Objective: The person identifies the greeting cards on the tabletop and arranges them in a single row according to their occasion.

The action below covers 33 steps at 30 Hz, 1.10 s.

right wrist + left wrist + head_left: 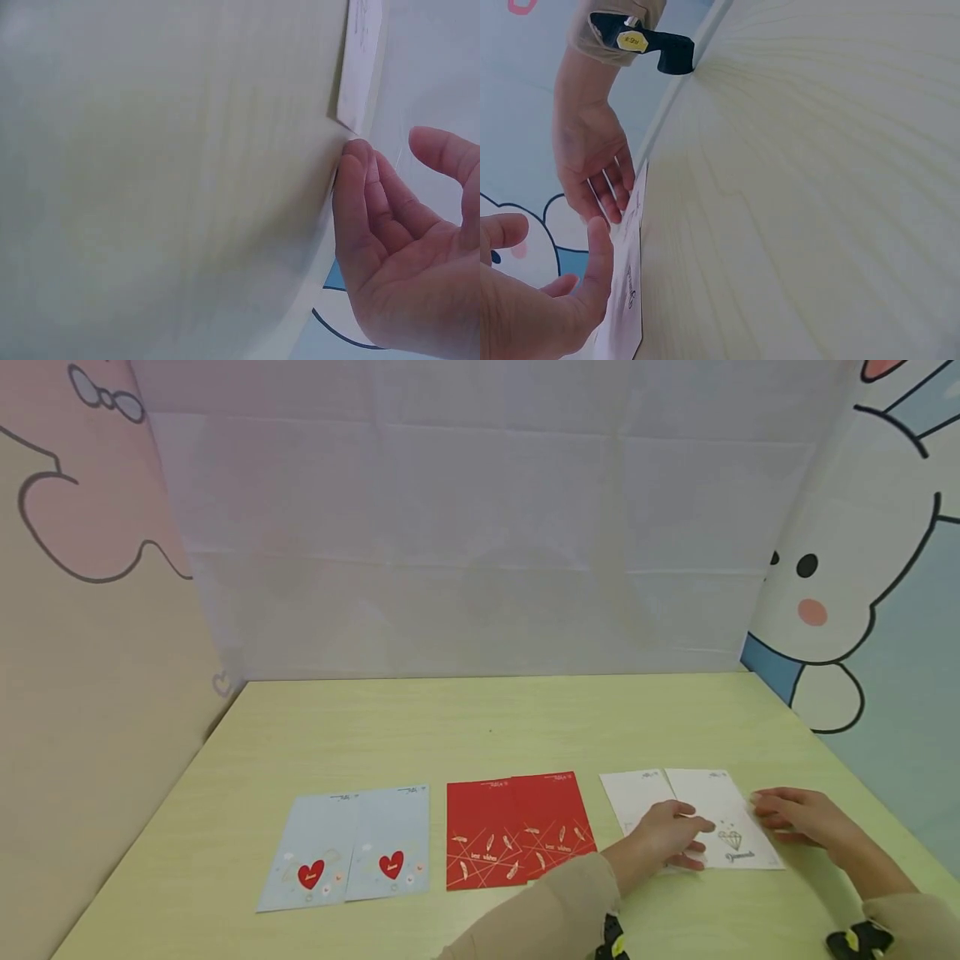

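Note:
Two white cards lie side by side at the right of the table in the head view. My left hand is over them, covering part of the left white card and the near edge of the right white card. That right card bears a diamond drawing. Beside its right edge is my right hand, fingertips close to the card and the tabletop. In the right wrist view, the right hand has loosely bent fingers with the thumb apart. The left hand shows thumb and finger spread, pinching nothing visible.
Two overlapping red cards with feather patterns lie mid-table. Left of them are two light blue cards with red hearts. The pale wooden table meets a white sheet behind and cartoon-printed walls at both sides.

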Each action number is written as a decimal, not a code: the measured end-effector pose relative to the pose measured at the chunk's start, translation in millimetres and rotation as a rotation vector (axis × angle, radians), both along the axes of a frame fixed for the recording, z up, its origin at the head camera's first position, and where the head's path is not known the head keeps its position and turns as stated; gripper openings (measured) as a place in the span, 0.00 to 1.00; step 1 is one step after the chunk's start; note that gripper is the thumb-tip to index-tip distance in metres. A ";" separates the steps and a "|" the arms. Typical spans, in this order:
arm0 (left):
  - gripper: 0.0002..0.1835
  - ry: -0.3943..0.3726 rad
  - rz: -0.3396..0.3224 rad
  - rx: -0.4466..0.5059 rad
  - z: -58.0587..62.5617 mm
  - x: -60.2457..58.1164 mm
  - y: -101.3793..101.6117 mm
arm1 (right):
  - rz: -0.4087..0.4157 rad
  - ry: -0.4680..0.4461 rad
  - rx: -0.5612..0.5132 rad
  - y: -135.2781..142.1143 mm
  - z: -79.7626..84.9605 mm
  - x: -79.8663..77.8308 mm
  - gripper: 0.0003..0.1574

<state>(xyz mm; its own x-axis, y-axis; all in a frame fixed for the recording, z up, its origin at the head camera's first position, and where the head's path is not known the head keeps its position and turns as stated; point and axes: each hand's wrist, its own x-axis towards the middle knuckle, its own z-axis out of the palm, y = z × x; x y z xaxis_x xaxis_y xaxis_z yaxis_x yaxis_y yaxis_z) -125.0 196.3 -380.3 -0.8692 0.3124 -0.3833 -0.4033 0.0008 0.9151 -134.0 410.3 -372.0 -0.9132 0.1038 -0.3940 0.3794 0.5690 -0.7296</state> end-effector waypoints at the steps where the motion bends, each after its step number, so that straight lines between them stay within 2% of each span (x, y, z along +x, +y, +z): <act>1: 0.10 0.019 -0.011 -0.030 0.1 -0.1 -1.1 | -0.002 0.000 0.001 -0.1 0.3 0.0 0.43; 7: 0.13 0.161 -0.069 -0.270 -2.8 -5.0 -10.3 | -0.002 0.001 0.026 -2.3 1.8 -1.1 0.43; 9: 0.13 0.183 -0.071 -0.294 -4.9 -7.3 -12.7 | 0.008 0.008 0.037 -3.2 1.2 -1.6 0.43; 24: 0.09 0.203 -0.034 -0.266 -5.7 -11.4 -20.4 | 0.057 0.048 0.036 -9.3 -3.2 -10.7 0.42; 29: 0.08 0.222 -0.060 -0.253 -5.4 -9.9 -23.5 | 0.040 0.054 0.016 -7.6 -5.2 -9.5 0.41; 33: 0.08 0.261 -0.125 -0.246 -1.8 -7.9 -30.8 | 0.030 0.070 -0.004 -7.5 -3.8 -7.2 0.41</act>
